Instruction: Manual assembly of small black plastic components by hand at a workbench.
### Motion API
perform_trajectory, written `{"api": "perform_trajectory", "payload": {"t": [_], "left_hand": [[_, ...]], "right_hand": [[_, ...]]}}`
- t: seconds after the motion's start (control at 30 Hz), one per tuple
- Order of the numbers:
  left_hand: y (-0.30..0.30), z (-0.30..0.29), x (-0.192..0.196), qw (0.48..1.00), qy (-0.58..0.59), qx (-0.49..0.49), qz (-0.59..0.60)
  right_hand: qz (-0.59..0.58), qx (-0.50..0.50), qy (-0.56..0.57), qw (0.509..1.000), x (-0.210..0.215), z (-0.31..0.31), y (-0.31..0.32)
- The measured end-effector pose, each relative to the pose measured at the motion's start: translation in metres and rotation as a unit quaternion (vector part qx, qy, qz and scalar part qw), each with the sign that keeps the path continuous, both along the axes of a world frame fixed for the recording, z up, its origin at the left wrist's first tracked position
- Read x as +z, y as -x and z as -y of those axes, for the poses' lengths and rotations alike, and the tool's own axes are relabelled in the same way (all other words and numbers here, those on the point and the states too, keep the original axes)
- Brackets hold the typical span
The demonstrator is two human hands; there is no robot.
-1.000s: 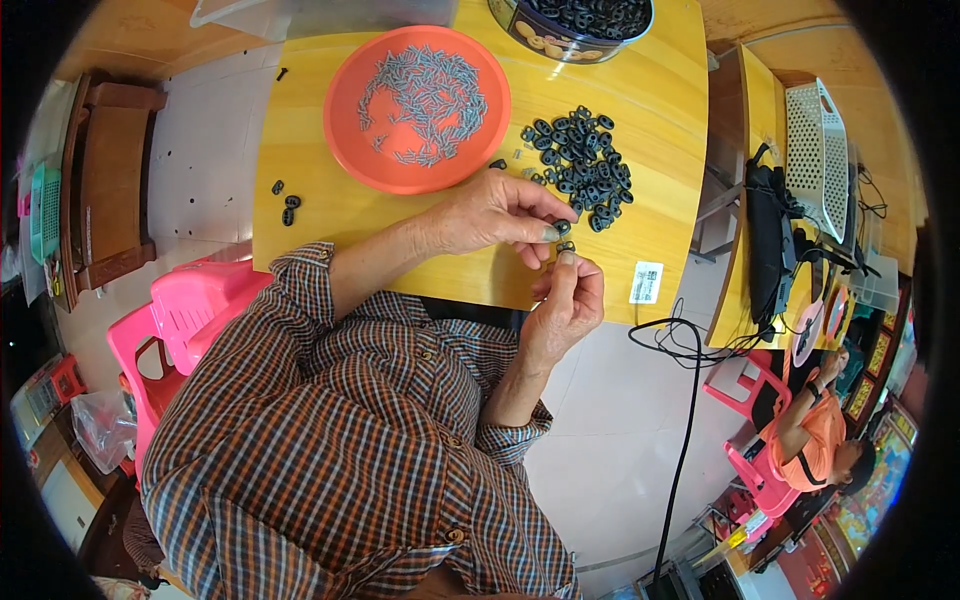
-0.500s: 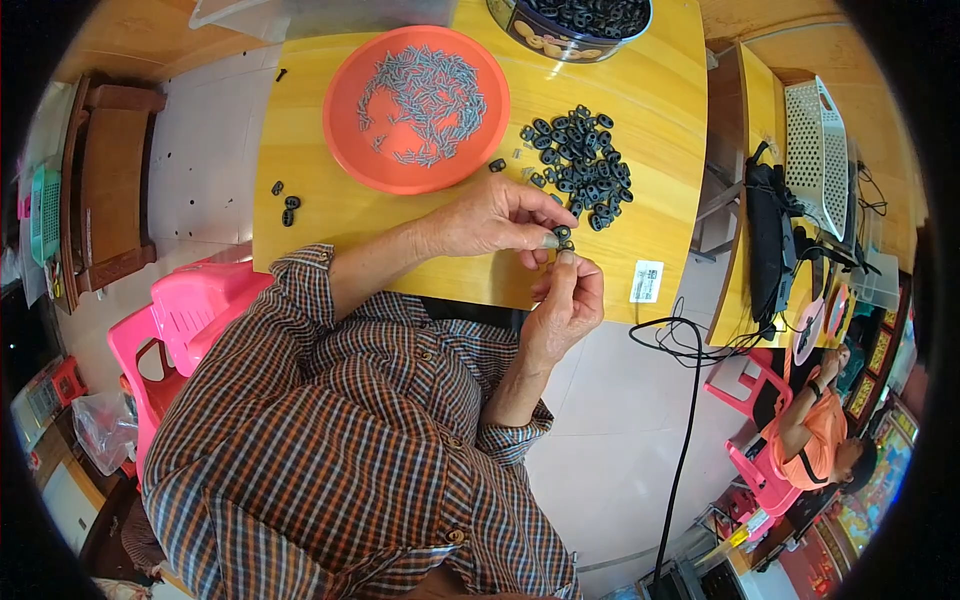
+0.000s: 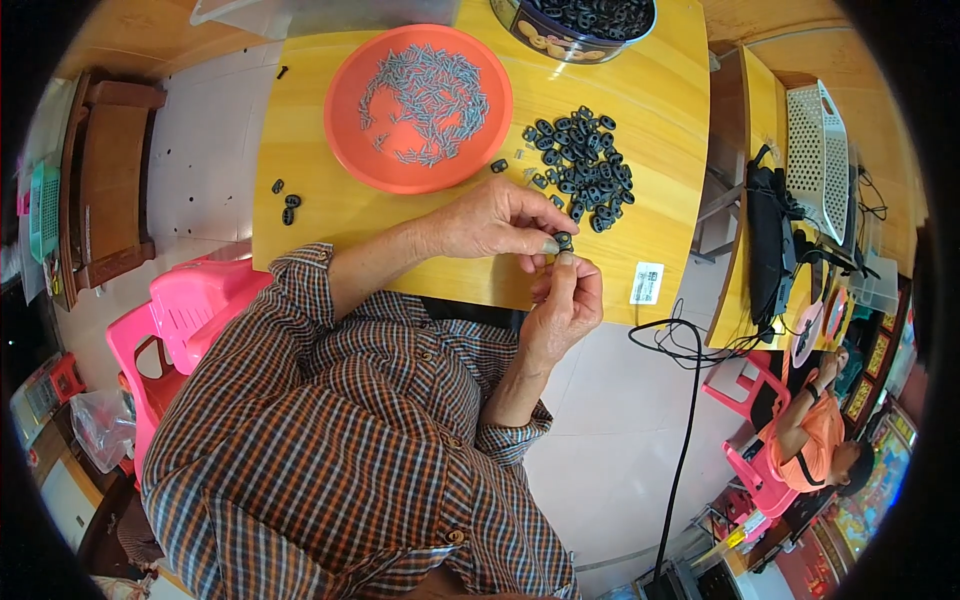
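Between my fingertips is a small black two-holed cord lock (image 3: 564, 241), partly hidden by the thumbs. My left hand (image 3: 500, 222) pinches it from the left, with thumb and index finger on it. From below, my right hand (image 3: 566, 300) grips it with the thumb up and the other fingers curled. Just beyond lies a loose pile of black cord-lock pieces (image 3: 588, 165), many showing two holes. An orange-red basin (image 3: 345, 150) left of the pile holds many short grey metal pieces (image 3: 440, 95) that look like small springs.
A printed tin (image 3: 570, 42) full of black pieces stands at the far edge of the yellow table (image 3: 660, 130). Several black pieces (image 3: 290, 208) lie at the left. A white label (image 3: 647, 283) and black cable (image 3: 690, 420) are at the right. A person (image 3: 815, 435) sits at far right.
The two black parts between my fingers have come together into one compact piece, and my fingertips have drawn closer. Both hands otherwise stay in place.
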State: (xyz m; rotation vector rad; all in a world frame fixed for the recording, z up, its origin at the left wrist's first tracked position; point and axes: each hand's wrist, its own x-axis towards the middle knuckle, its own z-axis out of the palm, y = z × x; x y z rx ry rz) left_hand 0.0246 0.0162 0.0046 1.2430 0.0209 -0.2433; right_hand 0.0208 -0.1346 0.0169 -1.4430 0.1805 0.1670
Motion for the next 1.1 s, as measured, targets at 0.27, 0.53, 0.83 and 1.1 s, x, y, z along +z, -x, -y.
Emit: {"api": "perform_trajectory", "payload": {"t": [0.27, 0.53, 0.83, 1.1], "left_hand": [[0.001, -0.002, 0.004, 1.000, 0.009, -0.006, 0.002], [0.001, -0.008, 0.006, 1.000, -0.005, -0.016, 0.021], [0.003, -0.006, 0.003, 0.999, -0.017, -0.023, 0.023], [0.003, -0.009, 0.005, 0.999, -0.007, -0.038, 0.019]], "right_hand": [[-0.027, 0.026, -0.120, 0.992, -0.004, 0.004, -0.003], [-0.072, 0.079, -0.180, 0.978, -0.001, 0.011, -0.007], [-0.079, 0.100, -0.192, 0.973, -0.008, 0.016, -0.009], [-0.093, 0.110, -0.210, 0.967, -0.010, 0.017, -0.009]]}}
